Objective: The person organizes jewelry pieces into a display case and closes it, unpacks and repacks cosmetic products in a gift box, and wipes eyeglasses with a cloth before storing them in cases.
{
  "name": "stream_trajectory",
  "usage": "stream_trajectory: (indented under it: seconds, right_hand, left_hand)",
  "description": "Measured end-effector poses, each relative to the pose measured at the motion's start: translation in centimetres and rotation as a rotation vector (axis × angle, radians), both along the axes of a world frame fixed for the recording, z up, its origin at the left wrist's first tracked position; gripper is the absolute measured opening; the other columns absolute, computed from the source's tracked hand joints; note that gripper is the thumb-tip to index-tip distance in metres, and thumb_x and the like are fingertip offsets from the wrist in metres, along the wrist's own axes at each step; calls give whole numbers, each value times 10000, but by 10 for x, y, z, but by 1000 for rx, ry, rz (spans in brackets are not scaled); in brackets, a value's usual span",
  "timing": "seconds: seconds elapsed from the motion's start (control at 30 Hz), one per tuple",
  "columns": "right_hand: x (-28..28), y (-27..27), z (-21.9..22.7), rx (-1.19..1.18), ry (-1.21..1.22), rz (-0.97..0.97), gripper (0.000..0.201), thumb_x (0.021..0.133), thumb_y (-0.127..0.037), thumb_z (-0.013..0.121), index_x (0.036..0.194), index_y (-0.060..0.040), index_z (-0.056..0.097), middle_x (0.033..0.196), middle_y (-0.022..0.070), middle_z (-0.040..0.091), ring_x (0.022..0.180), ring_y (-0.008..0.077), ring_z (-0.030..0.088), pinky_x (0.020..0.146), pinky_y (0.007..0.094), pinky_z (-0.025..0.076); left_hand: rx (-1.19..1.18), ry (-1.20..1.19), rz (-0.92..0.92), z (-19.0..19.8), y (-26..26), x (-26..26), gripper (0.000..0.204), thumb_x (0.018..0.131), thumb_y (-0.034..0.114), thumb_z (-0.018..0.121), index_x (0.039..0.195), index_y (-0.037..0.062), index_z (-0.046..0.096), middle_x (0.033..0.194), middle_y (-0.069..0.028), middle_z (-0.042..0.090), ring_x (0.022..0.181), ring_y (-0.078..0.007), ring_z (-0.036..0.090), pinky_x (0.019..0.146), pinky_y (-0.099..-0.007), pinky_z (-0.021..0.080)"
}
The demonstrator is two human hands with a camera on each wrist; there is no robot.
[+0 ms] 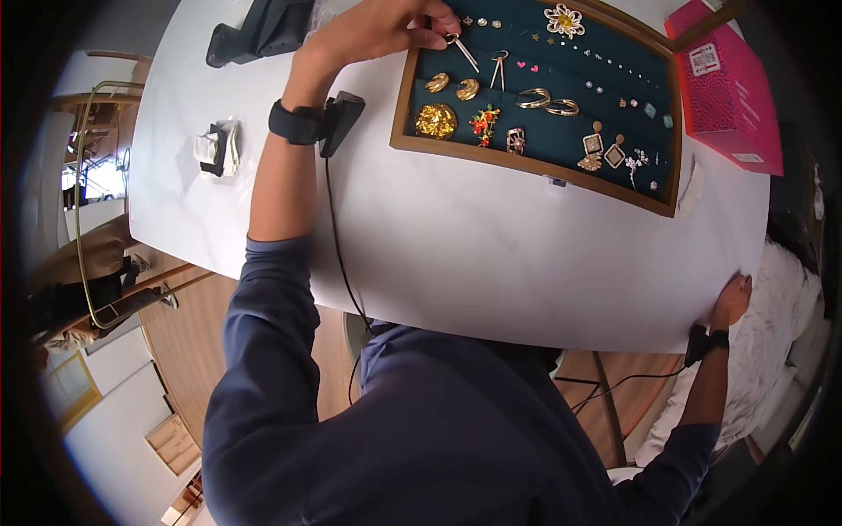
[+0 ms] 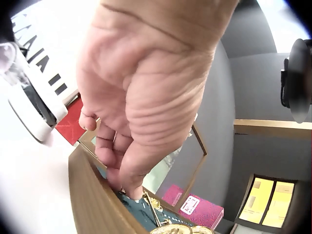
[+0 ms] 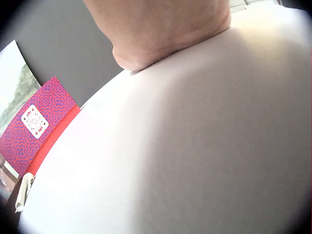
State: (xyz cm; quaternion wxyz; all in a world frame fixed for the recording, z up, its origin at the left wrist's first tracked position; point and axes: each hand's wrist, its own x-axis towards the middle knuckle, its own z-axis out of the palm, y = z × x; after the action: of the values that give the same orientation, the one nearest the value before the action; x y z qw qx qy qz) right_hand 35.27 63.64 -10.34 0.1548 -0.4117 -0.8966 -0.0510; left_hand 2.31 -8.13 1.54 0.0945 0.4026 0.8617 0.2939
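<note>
A wooden-framed case (image 1: 535, 168) lined in dark green holds rows of jewellery. At its far left corner my left hand (image 1: 386, 26) pinches the top of a thin bar earring (image 1: 467, 54) between thumb and fingertips; the bar also shows below the fingertips of the left hand (image 2: 141, 112) in the left wrist view. A similar bar earring (image 1: 499, 70) lies just right of it, with gold earrings (image 1: 467, 88) nearer me. My right hand (image 1: 732, 301) rests at the table's right edge, away from the case; in the right wrist view only its base (image 3: 165, 34) shows, its fingers hidden.
A pink patterned box (image 1: 732, 96) stands right of the case. Left on the white table (image 1: 526, 254) are a small wrapped bundle (image 1: 217, 149) and a black device (image 1: 263, 31). A black cable (image 1: 338, 237) runs from the left wrist over the table edge.
</note>
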Motion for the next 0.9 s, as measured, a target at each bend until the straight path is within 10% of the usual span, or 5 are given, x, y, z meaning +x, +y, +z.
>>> stream_trajectory:
  seconds: [0.9]
  right_hand:
    - [4, 1, 1, 13, 20, 91, 646, 1022, -450, 366, 1422, 14, 568, 1425, 270, 586, 1302, 469, 549, 1129, 484, 415]
  left_hand:
    - [-158, -92, 117, 7, 7, 8, 202, 801, 3, 780, 999, -26, 754, 861, -137, 759, 799, -246, 723, 726, -354, 566]
